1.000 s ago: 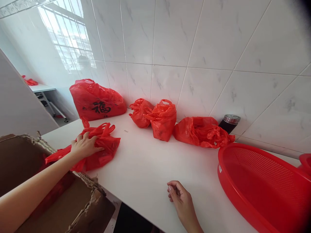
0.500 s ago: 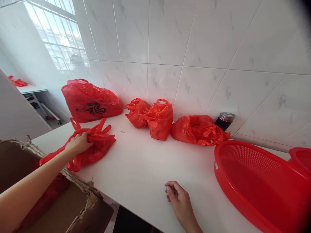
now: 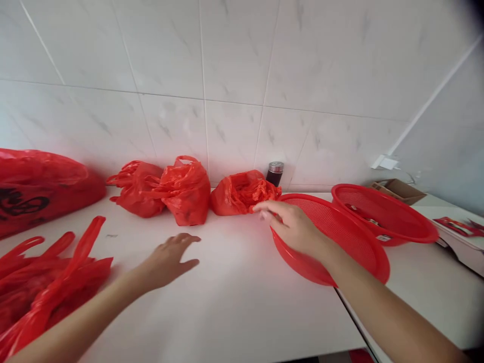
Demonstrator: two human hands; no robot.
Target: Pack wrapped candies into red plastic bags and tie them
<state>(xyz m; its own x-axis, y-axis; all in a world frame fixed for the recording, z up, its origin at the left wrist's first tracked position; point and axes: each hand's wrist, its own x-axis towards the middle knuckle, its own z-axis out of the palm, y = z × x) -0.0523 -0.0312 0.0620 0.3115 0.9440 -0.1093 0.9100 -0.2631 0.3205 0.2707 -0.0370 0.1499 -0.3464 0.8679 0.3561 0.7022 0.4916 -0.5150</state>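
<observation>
My left hand point(image 3: 166, 262) hovers above the white table point(image 3: 212, 307), fingers and thumb apart, holding nothing. Farther right, my right hand point(image 3: 291, 227) reaches forward with its fingers stretched out. Its fingertips are at the near edge of a crumpled red plastic bag point(image 3: 238, 194) lying by the wall; whether they touch it I cannot tell. Under and beside that hand sits a large red plastic basket point(image 3: 363, 252) with a perforated side. Two tied red bags, one in front point(image 3: 187, 194) and one behind it point(image 3: 141, 194), stand left of the lying bag.
A loose red bag point(image 3: 75, 282) lies at the left front, below a large red bag with black print point(image 3: 49, 186). Behind the lying bag stands a dark flask point(image 3: 275, 174). A second red basket point(image 3: 412, 222) and a cardboard box point(image 3: 404, 191) are at the right.
My left hand has let go of the loose red bag and moved right. My right hand has moved forward to the lying bag and basket. The view has turned right.
</observation>
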